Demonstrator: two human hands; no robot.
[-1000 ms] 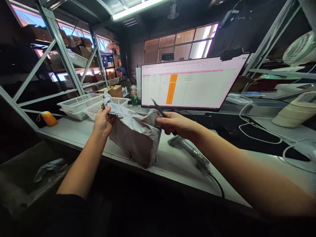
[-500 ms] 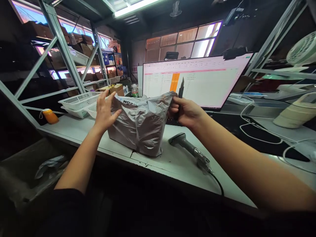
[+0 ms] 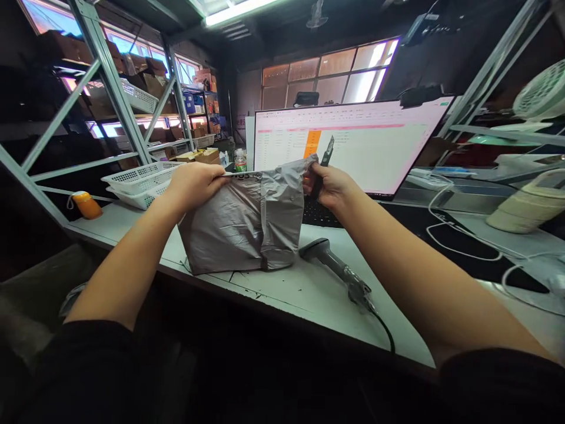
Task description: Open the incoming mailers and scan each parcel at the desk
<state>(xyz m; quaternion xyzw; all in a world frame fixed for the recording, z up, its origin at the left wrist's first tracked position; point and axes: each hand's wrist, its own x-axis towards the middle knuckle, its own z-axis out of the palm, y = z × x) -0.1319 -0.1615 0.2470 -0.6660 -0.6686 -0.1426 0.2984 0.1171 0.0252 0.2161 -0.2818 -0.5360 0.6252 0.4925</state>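
Note:
A grey plastic mailing bag stands upright on the white table, its front creased and a vertical seam running down it. My left hand is closed over the bag's upper left edge, thumb on the near side. At the upper right corner, my right hand pinches the plastic. The same hand also holds a dark utility knife, blade pointing up in front of the screen. Below my right hand, a grey barcode scanner lies on the table with its cable trailing off the front edge.
Behind the bag stand a wide monitor and a black keyboard. White plastic baskets and an orange bottle are on the left. A beige lidded container and white cables occupy the right side.
My left hand has gone from spread fingers beside the bag to gripping its top edge. The bag has turned and its top is pulled straighter. My right hand keeps its corner and the knife.

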